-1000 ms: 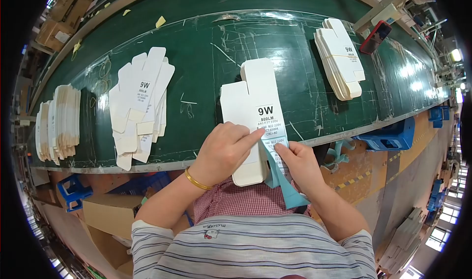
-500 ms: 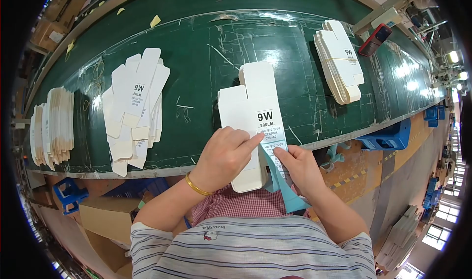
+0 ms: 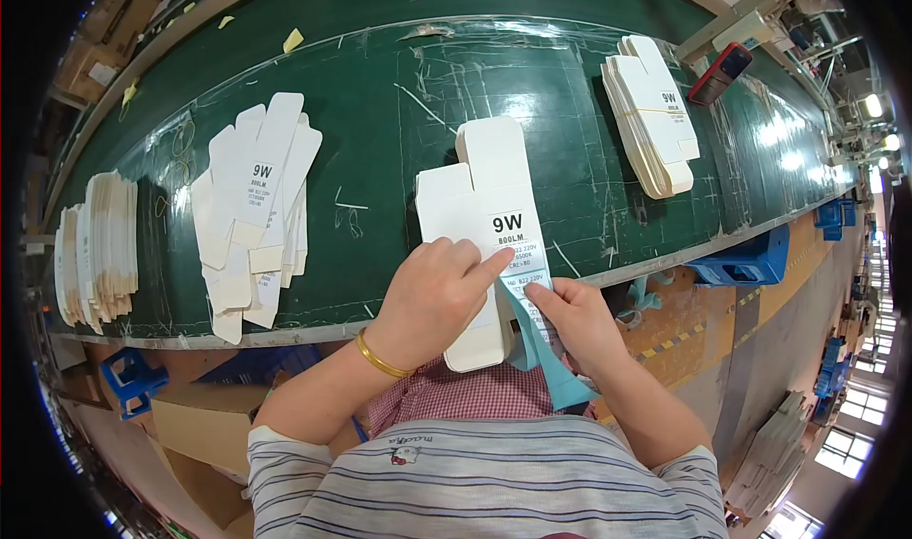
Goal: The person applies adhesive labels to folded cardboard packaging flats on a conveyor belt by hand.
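Note:
A stack of flat white cartons [image 3: 475,197] printed "9W 800LM" lies at the front edge of the green table. My left hand [image 3: 432,297] is over it, index finger pressed on the small printed label below "800LM", the other fingers curled. My right hand [image 3: 575,321] pinches a blue-backed strip of printed labels [image 3: 532,325] just below that label, over the stack's lower right part. The strip's blue tail hangs past the table edge. What my left thumb touches is hidden.
Loose cartons [image 3: 256,197] lie left of centre, more stand in a row [image 3: 100,249] at far left. A banded stack [image 3: 651,116] and a red phone [image 3: 720,74] are at right. Blue stools [image 3: 135,378] and an open cardboard box [image 3: 204,425] are below.
The view has shifted slightly, moving the table items a little left. My left index finger has moved slightly over the label; my right hand keeps its pinch on the strip.

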Available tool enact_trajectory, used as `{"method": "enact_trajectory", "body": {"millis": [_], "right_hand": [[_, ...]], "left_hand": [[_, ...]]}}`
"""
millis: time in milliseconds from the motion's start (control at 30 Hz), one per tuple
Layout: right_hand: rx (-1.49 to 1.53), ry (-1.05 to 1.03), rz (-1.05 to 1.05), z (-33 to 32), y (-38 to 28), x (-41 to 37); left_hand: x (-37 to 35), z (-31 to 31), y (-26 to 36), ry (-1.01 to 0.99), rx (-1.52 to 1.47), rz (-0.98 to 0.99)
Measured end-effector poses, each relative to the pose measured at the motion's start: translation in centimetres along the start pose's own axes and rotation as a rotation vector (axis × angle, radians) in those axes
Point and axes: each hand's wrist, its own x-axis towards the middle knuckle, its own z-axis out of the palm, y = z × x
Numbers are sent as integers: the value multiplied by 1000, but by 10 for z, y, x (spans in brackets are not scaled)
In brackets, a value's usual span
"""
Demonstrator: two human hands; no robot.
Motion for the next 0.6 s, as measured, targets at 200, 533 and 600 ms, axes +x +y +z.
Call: {"method": "enact_trajectory", "body": {"millis": [200, 533, 600], "right_hand": [[-1, 19, 0, 2, -1, -2], [-64, 11, 36, 0, -9, -3], [-18, 2, 32, -1, -4, 0]], "left_hand": [[-1, 0, 0, -3, -9, 10], [-2, 0, 0, -5, -9, 7], [-2, 0, 0, -6, -9, 8]]}}
